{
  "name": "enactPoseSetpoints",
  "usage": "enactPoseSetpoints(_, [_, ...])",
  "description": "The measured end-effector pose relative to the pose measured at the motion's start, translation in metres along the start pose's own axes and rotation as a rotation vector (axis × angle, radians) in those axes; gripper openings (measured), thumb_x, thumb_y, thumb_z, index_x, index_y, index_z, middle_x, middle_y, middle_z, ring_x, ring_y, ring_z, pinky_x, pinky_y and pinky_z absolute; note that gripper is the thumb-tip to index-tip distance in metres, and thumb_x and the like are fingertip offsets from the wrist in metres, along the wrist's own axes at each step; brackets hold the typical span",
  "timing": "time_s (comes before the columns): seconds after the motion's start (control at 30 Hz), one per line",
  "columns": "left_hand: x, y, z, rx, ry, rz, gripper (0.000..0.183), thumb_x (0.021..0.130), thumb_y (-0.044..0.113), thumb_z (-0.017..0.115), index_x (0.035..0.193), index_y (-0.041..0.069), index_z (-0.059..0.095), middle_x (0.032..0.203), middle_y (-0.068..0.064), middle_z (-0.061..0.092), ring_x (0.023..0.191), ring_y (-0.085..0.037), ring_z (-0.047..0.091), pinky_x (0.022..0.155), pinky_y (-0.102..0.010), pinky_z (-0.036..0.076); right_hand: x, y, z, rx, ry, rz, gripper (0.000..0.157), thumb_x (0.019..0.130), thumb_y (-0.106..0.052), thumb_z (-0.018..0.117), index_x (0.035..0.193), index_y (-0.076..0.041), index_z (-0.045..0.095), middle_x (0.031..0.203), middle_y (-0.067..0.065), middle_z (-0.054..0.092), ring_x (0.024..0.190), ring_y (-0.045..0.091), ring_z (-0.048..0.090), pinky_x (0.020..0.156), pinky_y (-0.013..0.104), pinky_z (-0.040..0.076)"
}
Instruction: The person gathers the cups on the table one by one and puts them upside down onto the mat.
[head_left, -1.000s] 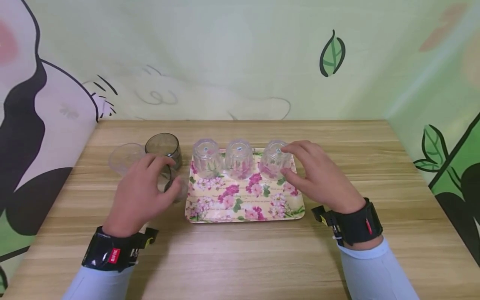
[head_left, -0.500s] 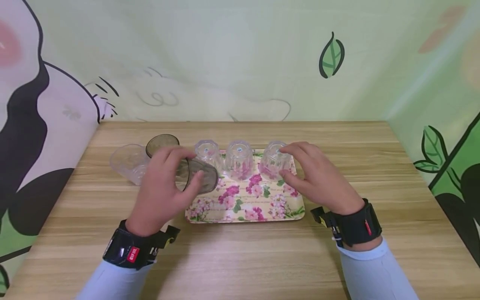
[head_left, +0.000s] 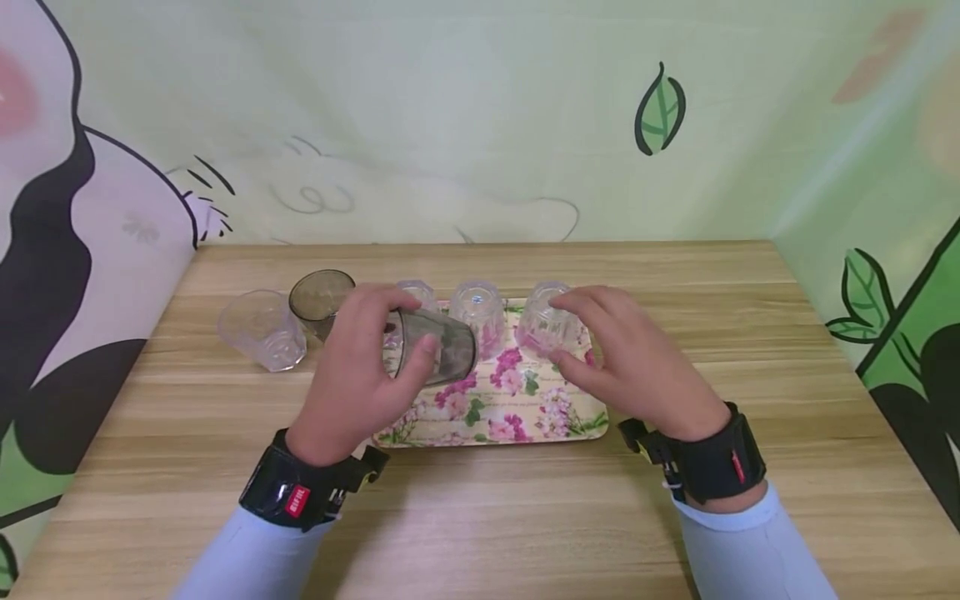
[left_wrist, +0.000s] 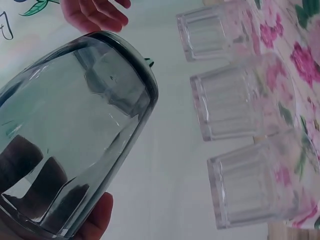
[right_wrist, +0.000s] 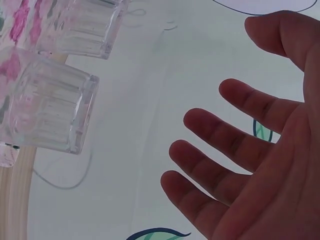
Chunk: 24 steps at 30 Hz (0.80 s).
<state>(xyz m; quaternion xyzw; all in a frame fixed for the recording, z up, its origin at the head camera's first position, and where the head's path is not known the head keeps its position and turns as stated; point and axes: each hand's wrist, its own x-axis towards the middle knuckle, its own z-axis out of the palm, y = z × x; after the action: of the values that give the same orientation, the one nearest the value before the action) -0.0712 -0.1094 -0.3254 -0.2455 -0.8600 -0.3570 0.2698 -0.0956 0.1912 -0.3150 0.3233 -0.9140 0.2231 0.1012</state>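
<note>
My left hand (head_left: 356, 367) grips a smoky grey drinking glass (head_left: 450, 350), tilted on its side above the left half of a floral tray (head_left: 465, 437). In the left wrist view this grey glass (left_wrist: 75, 110) fills the left side, with fingers showing through its wall. Three clear glasses stand upside down in a row along the tray's back: the left one (head_left: 417, 291) is partly hidden, the middle one (head_left: 480, 312) sits behind the grey glass, and the right one (head_left: 543, 321) is beside my right hand (head_left: 637, 358). That hand holds nothing; its fingers are spread in the right wrist view.
Left of the tray, a clear glass (head_left: 262, 329) stands upright on the wooden table (head_left: 510, 517). Close by is another smoky glass (head_left: 318, 304), partly covered by my left hand. A painted wall (head_left: 450, 125) rises behind the table.
My left hand has lifted the grey glass from the table left of the tray and carried it right over the tray, tipping it sideways. My right hand has barely moved.
</note>
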Motion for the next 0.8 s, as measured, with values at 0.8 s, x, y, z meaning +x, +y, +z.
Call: enactPoseSetpoints(0.8, [0.013,0.038,0.026,-0.155,0.073,0.051,0.035,0.087,0.023,0.058,0.112,-0.002,0.054,0.105,-0.019,0.057,0.099,-0.027,0.051,0.079,-0.045,0.053,0.005,-0.017,0.017,0.133,0.063,-0.261,0.08,0.076,-0.033,0.087,0.139,-0.003,0.05,0.131,0.014,0.067,0.123,0.023,0.06,0.107,0.045,0.055])
